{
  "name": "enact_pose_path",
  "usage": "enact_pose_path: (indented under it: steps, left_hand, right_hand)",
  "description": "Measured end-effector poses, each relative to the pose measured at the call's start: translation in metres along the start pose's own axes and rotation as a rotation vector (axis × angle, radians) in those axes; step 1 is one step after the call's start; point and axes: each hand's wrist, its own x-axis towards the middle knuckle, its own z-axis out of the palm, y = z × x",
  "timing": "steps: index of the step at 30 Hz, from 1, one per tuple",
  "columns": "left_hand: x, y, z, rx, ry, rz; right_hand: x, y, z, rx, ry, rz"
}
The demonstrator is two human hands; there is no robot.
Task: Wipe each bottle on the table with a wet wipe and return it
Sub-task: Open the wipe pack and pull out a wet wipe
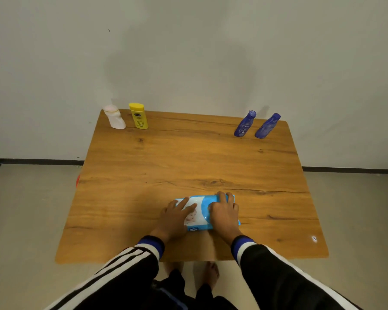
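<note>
Wood-grain tabletop carries everything, and it stands against a pale wall. Near its front edge lies the blue-and-white pack of wet wipes, flat, with both hands on it. The left hand rests across the pack's left half, its fingers fairly straight and pressing down rather than gripping. The right hand covers the right half with fingers curled over the far edge, apparently grasping the pack or working at its flap; the opening itself is hidden under the hand.

At the far right stand two blue bottles just beside each other. At the far left stand a yellow bottle and a white bottle, also just beside each other. All four are upright and well apart from the hands.

The step in hand looks like getting a wipe out. To do it well, keep the left hand flat so the pack does not slide or lift, peel the flap only far enough, and draw one sheet slowly so no second sheet trails out.
</note>
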Motion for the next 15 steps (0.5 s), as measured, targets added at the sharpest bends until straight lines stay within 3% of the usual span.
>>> enact_pose_path:
  steps: [7, 15]
  left_hand:
    - [0.003, -0.014, -0.002, 0.010, -0.039, 0.047]
    - [0.002, -0.014, -0.006, -0.019, -0.071, 0.061]
  right_hand:
    - [0.003, -0.017, 0.000, 0.161, 0.032, 0.223]
    - [0.006, -0.018, 0.009, 0.261, 0.101, 0.270]
